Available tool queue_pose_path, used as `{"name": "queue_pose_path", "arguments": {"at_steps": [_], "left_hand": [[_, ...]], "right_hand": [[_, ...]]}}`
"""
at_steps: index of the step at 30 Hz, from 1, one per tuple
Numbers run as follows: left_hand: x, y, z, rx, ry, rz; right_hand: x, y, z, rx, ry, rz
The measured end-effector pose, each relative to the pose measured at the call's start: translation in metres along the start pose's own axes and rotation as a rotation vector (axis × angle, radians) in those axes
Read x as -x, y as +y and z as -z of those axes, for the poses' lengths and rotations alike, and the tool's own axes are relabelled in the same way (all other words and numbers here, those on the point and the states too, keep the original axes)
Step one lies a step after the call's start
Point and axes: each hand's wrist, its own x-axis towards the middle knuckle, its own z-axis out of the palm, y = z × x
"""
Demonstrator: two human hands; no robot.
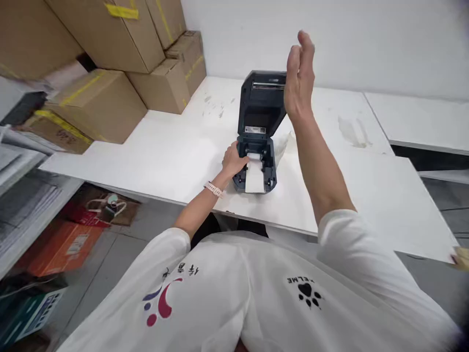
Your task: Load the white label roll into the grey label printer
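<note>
White table (pixel 176 156) runs along the wall; stack of cardboard boxes (pixel 110 63) with yellow tape piled at its far-left corner, contents not visible; shelving at my left edge, too blurred to read; more boxes on the floor under the table, an orange one (pixel 58 247) among them.

Label printer (pixel 258 142) sits mid-table near the front edge, directly ahead of me; dark blue-grey casing, lid (pixel 262 100) swung up and standing open, small label plate on its inner face; open bay holds white label paper (pixel 255 177), a strip running forward out over the front lip.

My left hand (pixel 232 161), watch strap (pixel 213 189) on the wrist, rests on the printer's left side at the bay edge, fingers curled against the casing; can't tell if it grips anything.

My right hand (pixel 300 73) is up in the air just right of the raised lid, fingers loosely extended, holding nothing; contact with the lid unclear.
</note>
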Motion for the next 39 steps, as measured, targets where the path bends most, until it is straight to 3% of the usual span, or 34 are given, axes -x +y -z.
{"name": "queue_pose_path", "arguments": {"at_steps": [2,5,6,7,9,11,13,16,19,22,25,27,29,31,34,39], "left_hand": [[-0.001,-0.002,0.000,0.014,0.009,-0.006],[-0.001,-0.006,-0.002,0.062,0.023,-0.028],[-0.001,-0.008,-0.003,0.083,0.029,-0.039],[-0.001,-0.010,-0.004,0.099,0.034,-0.049],[-0.003,-0.016,-0.006,0.110,0.042,-0.058],[-0.007,-0.021,-0.008,0.114,0.050,-0.061],[-0.012,-0.025,-0.010,0.142,0.056,-0.064],[-0.016,-0.028,-0.011,0.190,0.068,-0.071],[-0.016,-0.028,-0.011,0.212,0.065,-0.078],[-0.013,-0.028,-0.011,0.241,0.064,-0.081],[-0.010,-0.029,-0.011,0.251,0.076,-0.083],[-0.010,-0.030,-0.011,0.262,0.077,-0.084],[-0.011,-0.032,-0.013,0.282,0.077,-0.083],[-0.013,-0.034,-0.015,0.303,0.085,-0.081],[-0.017,-0.037,-0.018,0.322,0.100,-0.078],[-0.019,-0.040,-0.020,0.329,0.103,-0.089]], "right_hand": [[0.000,-0.002,0.005,0.126,0.177,0.103],[0.016,-0.004,0.009,0.322,0.162,0.217],[0.026,-0.004,0.009,0.384,0.060,0.237],[0.037,-0.002,0.007,0.456,-0.119,0.232],[0.059,0.007,-0.001,0.610,-0.575,0.174],[0.076,0.020,-0.015,0.731,-0.914,0.111],[0.085,0.033,-0.032,0.789,-1.058,0.074],[0.085,0.045,-0.054,0.795,-1.147,0.078],[0.078,0.045,-0.056,0.741,-1.211,0.095],[0.075,0.040,-0.020,0.403,-1.181,0.074],[0.088,0.043,0.047,-0.020,-0.958,0.010],[0.106,0.057,0.091,-0.127,-0.824,-0.086],[0.126,0.082,0.120,-0.186,-0.724,-0.233],[0.146,0.112,0.130,-0.233,-0.617,-0.395],[0.167,0.155,0.122,-0.290,-0.464,-0.532],[0.178,0.196,0.115,-0.380,-0.453,-0.590]]}}
